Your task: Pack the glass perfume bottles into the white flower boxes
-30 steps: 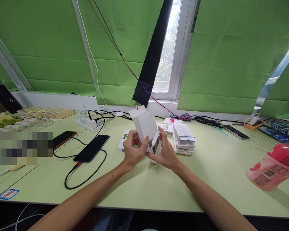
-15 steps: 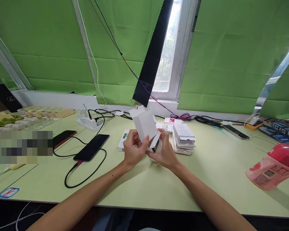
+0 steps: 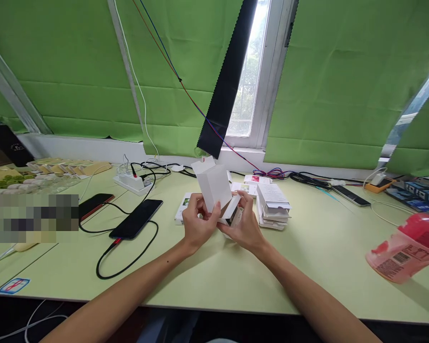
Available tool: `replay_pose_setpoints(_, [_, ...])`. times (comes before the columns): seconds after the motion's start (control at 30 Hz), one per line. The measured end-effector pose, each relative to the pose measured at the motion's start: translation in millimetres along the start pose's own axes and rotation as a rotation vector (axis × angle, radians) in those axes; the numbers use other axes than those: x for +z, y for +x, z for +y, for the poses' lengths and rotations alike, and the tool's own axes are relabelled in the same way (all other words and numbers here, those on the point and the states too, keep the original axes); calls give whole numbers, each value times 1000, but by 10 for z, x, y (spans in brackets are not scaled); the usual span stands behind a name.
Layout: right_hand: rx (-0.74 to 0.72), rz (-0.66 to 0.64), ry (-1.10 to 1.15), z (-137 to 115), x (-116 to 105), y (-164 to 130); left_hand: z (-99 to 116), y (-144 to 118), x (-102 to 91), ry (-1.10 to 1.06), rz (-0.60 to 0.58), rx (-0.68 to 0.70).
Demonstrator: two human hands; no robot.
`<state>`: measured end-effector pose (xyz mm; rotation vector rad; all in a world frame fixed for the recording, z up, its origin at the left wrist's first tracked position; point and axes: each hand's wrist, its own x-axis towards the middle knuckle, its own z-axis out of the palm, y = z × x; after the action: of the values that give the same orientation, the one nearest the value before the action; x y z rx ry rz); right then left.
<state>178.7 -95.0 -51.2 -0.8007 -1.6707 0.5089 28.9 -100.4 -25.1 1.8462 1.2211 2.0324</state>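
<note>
A small white cardboard box [image 3: 214, 185] is held tilted above the table, its flaps standing out at the upper end and the lower end. My left hand [image 3: 200, 220] grips its left side, thumb pressed on the white face. At the lower right, my right hand [image 3: 246, 224] is closed on the box's edge, with fingers by a raised flap. Part of the box's dark printed side shows between the hands. Behind my left hand lies another white box [image 3: 180, 209] with a green picture. To the right sits a stack of flattened white boxes [image 3: 272, 205].
A phone [image 3: 136, 219] with a black cable lies left, near a white power strip [image 3: 132, 183]. A red-lidded pink container [image 3: 402, 252] stands at the right. Black cables [image 3: 309, 180] run along the wall. Egg trays [image 3: 28, 183] are at the far left.
The flap by my right fingers has shifted slightly, and those fingers have moved a little. My left hand keeps its hold on the box.
</note>
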Motion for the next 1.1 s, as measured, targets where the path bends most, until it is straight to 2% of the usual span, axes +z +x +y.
replay_pose_setpoints(0.63, [38, 0, 34, -49, 2, -13, 11, -14, 2, 62, -42, 23])
replay_pose_setpoints(0.83, [22, -6, 47, -64, -2, -4, -2, -21, 6, 46, -105, 48])
replay_pose_setpoints(1.1, [62, 18, 63, -62, -13, 12, 10, -20, 5, 55, -207, -6])
